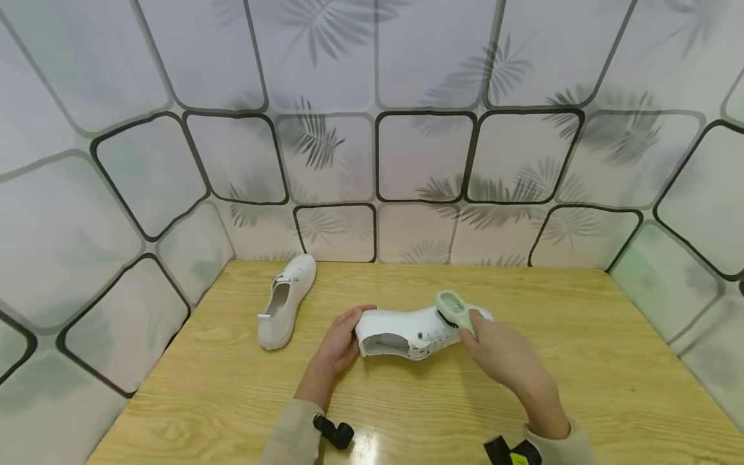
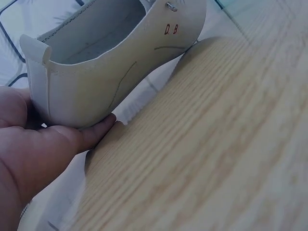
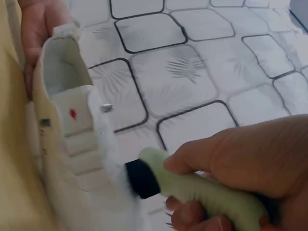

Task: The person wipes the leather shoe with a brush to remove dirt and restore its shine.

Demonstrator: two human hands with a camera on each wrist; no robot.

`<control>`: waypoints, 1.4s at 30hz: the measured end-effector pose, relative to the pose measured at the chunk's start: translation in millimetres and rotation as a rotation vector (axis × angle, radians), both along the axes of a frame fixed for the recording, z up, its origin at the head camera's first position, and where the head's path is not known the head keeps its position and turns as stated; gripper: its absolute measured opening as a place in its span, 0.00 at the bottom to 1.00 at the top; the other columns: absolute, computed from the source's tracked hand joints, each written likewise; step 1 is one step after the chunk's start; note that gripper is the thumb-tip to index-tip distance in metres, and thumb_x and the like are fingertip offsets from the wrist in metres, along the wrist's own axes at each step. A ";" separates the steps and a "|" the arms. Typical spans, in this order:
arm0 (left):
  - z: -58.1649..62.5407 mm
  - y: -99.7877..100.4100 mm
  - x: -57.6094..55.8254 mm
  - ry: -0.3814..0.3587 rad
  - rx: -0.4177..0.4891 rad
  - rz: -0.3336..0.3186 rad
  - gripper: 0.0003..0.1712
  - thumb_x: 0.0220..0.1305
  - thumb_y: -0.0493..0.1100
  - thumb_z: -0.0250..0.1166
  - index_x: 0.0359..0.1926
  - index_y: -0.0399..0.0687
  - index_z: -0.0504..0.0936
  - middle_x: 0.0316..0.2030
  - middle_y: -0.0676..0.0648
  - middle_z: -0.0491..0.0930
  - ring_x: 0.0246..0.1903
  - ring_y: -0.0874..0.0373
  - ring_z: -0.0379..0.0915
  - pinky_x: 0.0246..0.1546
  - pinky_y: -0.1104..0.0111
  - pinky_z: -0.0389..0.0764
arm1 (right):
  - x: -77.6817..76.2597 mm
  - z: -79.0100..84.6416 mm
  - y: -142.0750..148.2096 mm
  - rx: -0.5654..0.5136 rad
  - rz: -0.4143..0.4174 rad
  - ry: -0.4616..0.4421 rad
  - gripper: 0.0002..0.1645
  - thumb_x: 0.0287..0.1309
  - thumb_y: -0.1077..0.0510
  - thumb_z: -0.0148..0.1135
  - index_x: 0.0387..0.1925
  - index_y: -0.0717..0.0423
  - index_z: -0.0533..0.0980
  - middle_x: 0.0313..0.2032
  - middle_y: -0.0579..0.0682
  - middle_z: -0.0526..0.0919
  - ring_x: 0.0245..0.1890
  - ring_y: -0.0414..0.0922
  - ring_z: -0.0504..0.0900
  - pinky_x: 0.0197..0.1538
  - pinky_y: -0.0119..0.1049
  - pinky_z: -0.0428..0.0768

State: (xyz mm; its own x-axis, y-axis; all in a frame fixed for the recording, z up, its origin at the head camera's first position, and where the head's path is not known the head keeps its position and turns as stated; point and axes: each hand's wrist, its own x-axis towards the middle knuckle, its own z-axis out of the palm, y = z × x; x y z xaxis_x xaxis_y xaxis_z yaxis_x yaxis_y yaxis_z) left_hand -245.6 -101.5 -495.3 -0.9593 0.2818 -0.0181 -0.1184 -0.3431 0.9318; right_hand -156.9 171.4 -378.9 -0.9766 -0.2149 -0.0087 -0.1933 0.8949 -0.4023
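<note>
A white shoe is held tilted on its side just over the table, its opening facing the person. My left hand grips its heel; in the left wrist view the thumb and fingers wrap the heel. My right hand holds a pale green brush by its handle. Its dark bristles touch the side of the shoe near the toe, as the right wrist view shows. The other white shoe stands at the back left of the table, apart from both hands.
The wooden table has a light grain and reaches back to a patterned curtain. That curtain also closes in the left and right sides. A dark wrist device sits on the left sleeve.
</note>
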 end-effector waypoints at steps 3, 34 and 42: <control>0.4 -1.1 0.1 0.005 0.005 0.016 0.29 0.81 0.46 0.41 0.66 0.21 0.63 0.50 0.49 0.79 0.50 0.62 0.76 0.51 0.71 0.77 | -5.3 -8.6 -11.1 -0.057 0.054 -0.019 0.35 0.75 0.50 0.48 0.71 0.71 0.59 0.32 0.54 0.80 0.23 0.42 0.71 0.27 0.38 0.71; 3.3 9.4 -2.6 0.017 -0.043 0.096 0.27 0.81 0.45 0.41 0.61 0.24 0.70 0.47 0.46 0.80 0.46 0.60 0.77 0.48 0.71 0.78 | -25.1 -37.1 105.0 -0.229 0.069 -0.195 0.35 0.78 0.58 0.42 0.73 0.76 0.46 0.54 0.76 0.75 0.54 0.68 0.77 0.55 0.64 0.72; 4.1 11.0 -1.7 0.002 -0.057 0.132 0.26 0.81 0.44 0.42 0.60 0.22 0.71 0.43 0.48 0.81 0.43 0.61 0.77 0.45 0.71 0.78 | -19.8 -33.7 114.9 -0.177 0.079 -0.142 0.35 0.75 0.57 0.49 0.71 0.77 0.53 0.62 0.79 0.66 0.60 0.73 0.70 0.56 0.65 0.71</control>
State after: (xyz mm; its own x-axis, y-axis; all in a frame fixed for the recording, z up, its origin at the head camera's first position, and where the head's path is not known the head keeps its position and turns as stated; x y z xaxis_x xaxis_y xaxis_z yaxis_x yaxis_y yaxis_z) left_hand -247.3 -90.5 -491.2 -0.9881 0.1514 -0.0283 -0.0735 -0.3018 0.9505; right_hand -176.7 286.3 -412.6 -0.9485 -0.3008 -0.0999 -0.1903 0.7926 -0.5793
